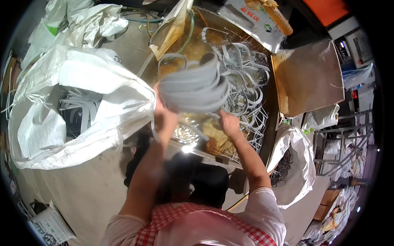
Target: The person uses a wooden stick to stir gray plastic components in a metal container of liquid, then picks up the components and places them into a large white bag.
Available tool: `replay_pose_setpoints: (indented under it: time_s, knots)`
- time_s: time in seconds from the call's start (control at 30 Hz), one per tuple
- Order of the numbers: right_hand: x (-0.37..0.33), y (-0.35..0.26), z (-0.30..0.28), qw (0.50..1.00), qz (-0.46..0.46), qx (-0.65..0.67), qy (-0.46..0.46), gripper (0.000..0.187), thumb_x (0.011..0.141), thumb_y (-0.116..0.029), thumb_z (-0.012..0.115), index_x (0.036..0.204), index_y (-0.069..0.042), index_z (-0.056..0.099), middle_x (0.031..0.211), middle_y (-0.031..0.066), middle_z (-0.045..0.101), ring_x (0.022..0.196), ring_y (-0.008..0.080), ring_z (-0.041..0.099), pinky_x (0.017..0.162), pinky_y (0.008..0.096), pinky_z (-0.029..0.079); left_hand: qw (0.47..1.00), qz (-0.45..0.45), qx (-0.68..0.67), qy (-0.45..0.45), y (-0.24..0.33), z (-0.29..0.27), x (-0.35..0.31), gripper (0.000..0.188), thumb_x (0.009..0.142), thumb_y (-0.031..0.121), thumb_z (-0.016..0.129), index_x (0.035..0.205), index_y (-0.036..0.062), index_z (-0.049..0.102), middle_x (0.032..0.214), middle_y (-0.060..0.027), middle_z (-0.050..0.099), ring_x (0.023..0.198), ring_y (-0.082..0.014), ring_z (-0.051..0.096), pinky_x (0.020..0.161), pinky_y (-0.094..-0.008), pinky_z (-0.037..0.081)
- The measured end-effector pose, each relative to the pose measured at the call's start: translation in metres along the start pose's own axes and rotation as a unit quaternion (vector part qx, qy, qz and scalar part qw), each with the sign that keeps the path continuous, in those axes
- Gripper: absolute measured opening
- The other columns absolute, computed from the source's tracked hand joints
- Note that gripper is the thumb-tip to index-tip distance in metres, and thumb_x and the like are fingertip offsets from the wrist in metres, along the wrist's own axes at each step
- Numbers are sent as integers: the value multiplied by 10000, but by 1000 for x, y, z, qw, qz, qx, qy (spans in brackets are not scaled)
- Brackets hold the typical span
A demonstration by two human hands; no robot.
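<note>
Feed from head cam: I have both hands on one load, a loose bundle of grey curved strips (191, 88), upper centre of frame. It's off the table (197, 47) and motion-blurred, so I can't count strips.

Left hand (166, 117): at the bundle's left edge, fingers wrapped on it, tips partly out of sight behind the strips. Right hand (229, 122): at the lower right edge, fingers curled and gripping the bundle there; exact contact smeared.

Table surface is brown and looks wet. Right of the bundle, a tangled pile of pale strips (250, 127), looped ones toward the top, thin straighter ones lower down. Between and below the hands: shiny clear plastic (186, 133), plus a crumpled yellowish piece (219, 137) just right of it.

Left of frame: big white woven sack (74, 151), mouth gaping, more grey strips (80, 108) inside. Its right corner sits just beside my left hand. Right of the table: smaller white sack (301, 184), open, with dark tangled material (283, 168) in it. Above that sack, a large brown board (310, 80) stands tilted.

Upper centre: green hose (190, 30) at the table's far side. Top right: printed silver sheet (254, 20) with an orange-brown roll-like item (279, 18) on it. Lower left corner: printed white bag (51, 225) on the floor (94, 192).
</note>
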State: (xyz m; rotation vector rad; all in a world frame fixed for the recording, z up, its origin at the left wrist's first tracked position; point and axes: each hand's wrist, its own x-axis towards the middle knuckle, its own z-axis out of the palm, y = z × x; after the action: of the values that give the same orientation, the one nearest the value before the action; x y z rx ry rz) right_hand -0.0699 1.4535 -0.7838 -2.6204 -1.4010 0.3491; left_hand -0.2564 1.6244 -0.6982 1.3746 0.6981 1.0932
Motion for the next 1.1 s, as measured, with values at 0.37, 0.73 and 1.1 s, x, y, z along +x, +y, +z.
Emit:
replay_pose_setpoints:
  time_s: [0.37,0.73,1.1]
  knots:
    - [-43,-53,-61,766,76,638,-14,579,759,-170,630,1216,25,332,1174,131,454,1051,258,470,921,387,380,992,-14,-18,-123,3,11,-57,723,633,-81,577,1270,136,311,1164,-183,488,1086,-330,480,862,-372,427]
    - [-5,-202,-163,608,-56,789,68,394,819,-194,510,1145,1,407,1108,118,496,1010,215,490,912,350,376,951,278,109,-79,222,-72,-9,804,638,22,630,1308,77,190,1197,-211,383,1094,-308,434,903,-366,380]
    - [66,-377,-162,591,-198,778,81,262,859,-191,415,1003,-7,533,993,83,555,932,183,517,826,285,392,928,140,344,-18,254,-267,-9,1061,564,433,758,1345,45,153,1285,-149,357,1169,-257,377,972,-400,283]
